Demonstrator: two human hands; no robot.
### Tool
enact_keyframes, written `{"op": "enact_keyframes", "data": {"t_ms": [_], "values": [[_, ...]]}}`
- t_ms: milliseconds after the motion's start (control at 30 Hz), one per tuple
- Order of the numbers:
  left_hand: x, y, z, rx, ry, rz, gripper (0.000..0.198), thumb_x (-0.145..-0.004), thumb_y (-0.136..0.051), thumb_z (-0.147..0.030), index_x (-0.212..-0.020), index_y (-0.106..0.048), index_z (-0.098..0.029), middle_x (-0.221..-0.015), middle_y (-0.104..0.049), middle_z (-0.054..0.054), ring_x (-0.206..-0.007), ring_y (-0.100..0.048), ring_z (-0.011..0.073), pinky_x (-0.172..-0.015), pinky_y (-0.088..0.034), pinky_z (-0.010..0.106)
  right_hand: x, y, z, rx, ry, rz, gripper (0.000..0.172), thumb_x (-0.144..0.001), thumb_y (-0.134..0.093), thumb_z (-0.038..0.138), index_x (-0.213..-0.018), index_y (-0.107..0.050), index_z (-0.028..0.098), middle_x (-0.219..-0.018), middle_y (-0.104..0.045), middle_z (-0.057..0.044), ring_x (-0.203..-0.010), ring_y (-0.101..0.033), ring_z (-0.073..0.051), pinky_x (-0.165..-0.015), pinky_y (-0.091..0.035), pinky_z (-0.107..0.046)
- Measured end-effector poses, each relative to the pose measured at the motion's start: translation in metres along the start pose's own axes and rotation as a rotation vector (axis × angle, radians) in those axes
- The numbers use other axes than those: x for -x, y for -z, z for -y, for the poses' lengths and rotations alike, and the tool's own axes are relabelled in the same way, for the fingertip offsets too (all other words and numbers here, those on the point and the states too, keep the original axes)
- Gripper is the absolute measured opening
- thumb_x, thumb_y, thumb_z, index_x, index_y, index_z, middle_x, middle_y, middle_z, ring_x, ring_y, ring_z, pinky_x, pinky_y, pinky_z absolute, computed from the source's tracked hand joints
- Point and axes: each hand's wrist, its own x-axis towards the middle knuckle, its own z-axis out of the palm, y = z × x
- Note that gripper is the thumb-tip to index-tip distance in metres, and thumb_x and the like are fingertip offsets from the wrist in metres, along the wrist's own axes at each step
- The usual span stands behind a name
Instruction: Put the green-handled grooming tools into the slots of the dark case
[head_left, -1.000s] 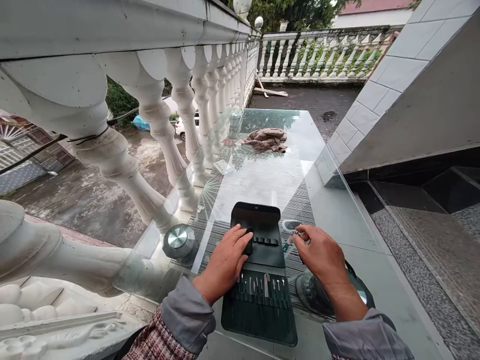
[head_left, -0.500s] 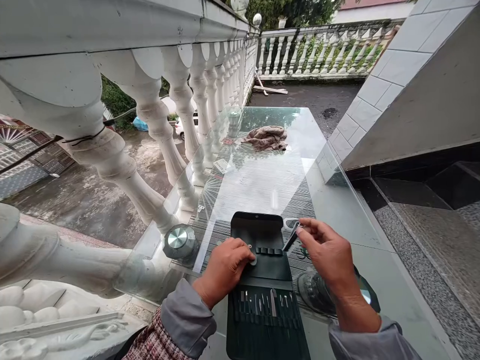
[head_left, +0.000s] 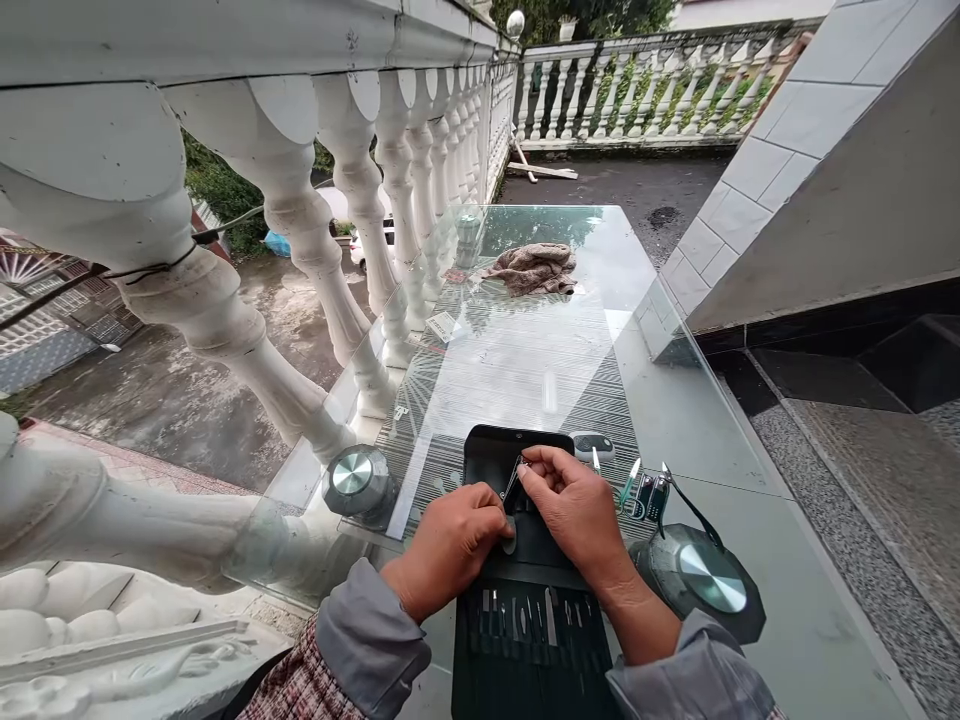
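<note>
An open black tool case (head_left: 517, 455) lies on the glass table (head_left: 540, 340) in front of me. Its lower flap holds a row of several small metal tools (head_left: 536, 615). My left hand (head_left: 450, 545) presses down on the case's middle panel, fingers curled over it. My right hand (head_left: 574, 505) is over the same panel, pinching a thin metal tool (head_left: 513, 480) whose tip points at the panel's loops. Right of the case, several loose small tools (head_left: 645, 492) lie on the glass, beside a small oval grey item (head_left: 592, 445).
A white stone balustrade (head_left: 315, 230) runs along the table's left side. A crumpled brown cloth (head_left: 534, 268) lies at the far end. Round metal table fittings sit at left (head_left: 354, 476) and right (head_left: 709, 578). A tiled wall (head_left: 810, 170) rises to the right.
My right hand has moved left from beside the case to over its middle panel, carrying the thin tool. The loose tools on the right are now uncovered. My left hand stayed on the case.
</note>
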Motion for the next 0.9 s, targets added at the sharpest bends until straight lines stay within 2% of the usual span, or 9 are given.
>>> {"op": "enact_keyframes", "data": {"t_ms": [133, 300, 567, 733, 900], "values": [[0.001, -0.002, 0.001, 0.013, 0.025, -0.014, 0.018, -0.083, -0.047, -0.006, -0.083, -0.060, -0.018, -0.082, -0.057, 0.001, -0.074, -0.056, 0.0108, -0.066, -0.044, 0.018, -0.001, 0.000, -0.003, 0.073, 0.070, 0.078, 0.021, -0.078, -0.053, 0.032, -0.088, -0.064, 0.018, -0.071, -0.061, -0.002, -0.060, -0.054, -0.014, -0.063, -0.046, -0.029], [0.001, -0.005, 0.002, -0.046, 0.046, -0.024, 0.018, -0.084, -0.043, -0.006, -0.086, -0.056, -0.018, -0.083, -0.057, 0.002, -0.077, -0.056, 0.0129, -0.069, -0.046, 0.021, -0.001, 0.000, -0.006, 0.113, 0.194, 0.141, 0.022, -0.078, -0.051, 0.026, -0.095, -0.063, 0.020, -0.087, -0.063, -0.005, -0.072, -0.057, -0.016, -0.069, -0.047, -0.031], [0.002, -0.010, 0.003, -0.108, 0.083, -0.040, 0.014, -0.088, -0.043, -0.011, -0.089, -0.054, -0.018, -0.082, -0.057, 0.001, -0.078, -0.054, 0.0144, -0.069, -0.045, 0.023, 0.002, -0.003, -0.007, 0.143, 0.217, 0.248, 0.032, -0.079, -0.049, 0.023, -0.109, -0.058, 0.021, -0.089, -0.064, -0.003, -0.074, -0.058, -0.016, -0.075, -0.047, -0.033], [0.001, -0.010, 0.002, -0.132, 0.117, -0.037, 0.011, -0.089, -0.044, -0.013, -0.086, -0.054, -0.017, -0.080, -0.056, 0.001, -0.074, -0.054, 0.0143, -0.067, -0.045, 0.023, 0.003, -0.002, -0.007, 0.211, 0.257, 0.307, 0.035, -0.080, -0.048, 0.022, -0.114, -0.057, 0.021, -0.098, -0.062, -0.006, -0.083, -0.057, -0.019, -0.079, -0.046, -0.036], [0.001, -0.012, 0.002, -0.129, 0.110, -0.055, 0.011, -0.090, -0.043, -0.013, -0.086, -0.053, -0.017, -0.078, -0.055, 0.000, -0.072, -0.054, 0.0136, -0.066, -0.044, 0.023, 0.002, -0.002, -0.007, 0.197, 0.227, 0.327, 0.035, -0.079, -0.048, 0.022, -0.114, -0.056, 0.021, -0.099, -0.060, -0.006, -0.072, -0.056, -0.015, -0.075, -0.046, -0.034]]}}
